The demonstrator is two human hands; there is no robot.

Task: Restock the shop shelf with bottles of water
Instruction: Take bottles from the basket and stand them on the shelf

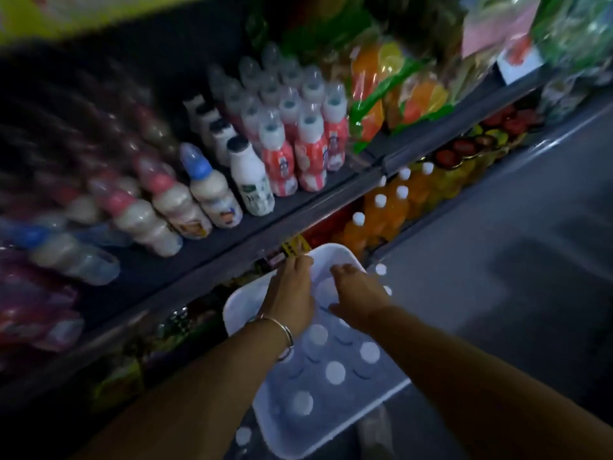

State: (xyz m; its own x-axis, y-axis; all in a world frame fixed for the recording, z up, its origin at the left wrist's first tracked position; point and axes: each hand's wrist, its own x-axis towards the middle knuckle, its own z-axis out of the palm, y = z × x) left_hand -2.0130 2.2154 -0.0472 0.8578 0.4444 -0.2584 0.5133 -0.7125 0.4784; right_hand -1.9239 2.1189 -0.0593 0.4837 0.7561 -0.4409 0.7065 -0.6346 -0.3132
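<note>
A white plastic basket (238, 305) stands on the floor below the shelves and holds several water bottles (335, 372) with white caps. Both my hands reach down into its far end. My left hand (292, 288), with a metal bangle on the wrist, has its fingers stretched toward the far rim and holds nothing that I can see. My right hand (360, 295) curls its thumb and fingers round the top of a water bottle (324, 291). Two more capped bottles (380, 269) stand just outside the basket on the right.
The shelf (232, 240) at the left carries milk drinks (252, 180) and pink-labelled bottles (306, 161). Orange soda bottles (378, 214) fill the lower shelf beyond the basket. Snack bags (381, 91) hang further along. Grey floor (497, 260) lies to the right.
</note>
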